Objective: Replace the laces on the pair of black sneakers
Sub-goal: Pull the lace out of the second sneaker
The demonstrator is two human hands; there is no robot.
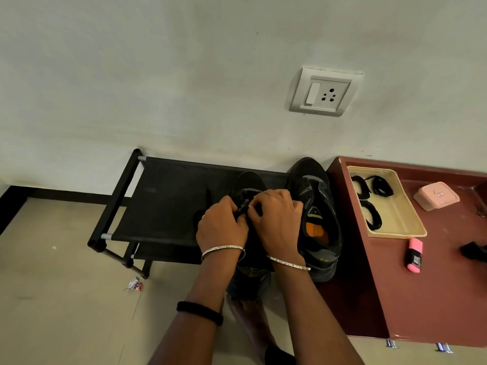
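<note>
The sneaker (247, 180) lies on the rack (163, 201), toe pointing far, directly under the left hand (221, 225) and the right hand (276, 219). Both pinch its lace (243, 208) and are equally near. The spare laces (372, 214) lie in the tray (411, 234) at the right.

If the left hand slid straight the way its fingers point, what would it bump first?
Most likely the right hand, whose fingertips sit just across the laces of the sneaker. The left hand points toward them; depth is hard to judge.

My bangles (222, 249) shine like metal; the sneakers (316, 185) are matt, the rack shelf (163, 201) dull cloth, the tray (394, 210) smooth plastic, the worktop (434, 299) glossy.
</note>
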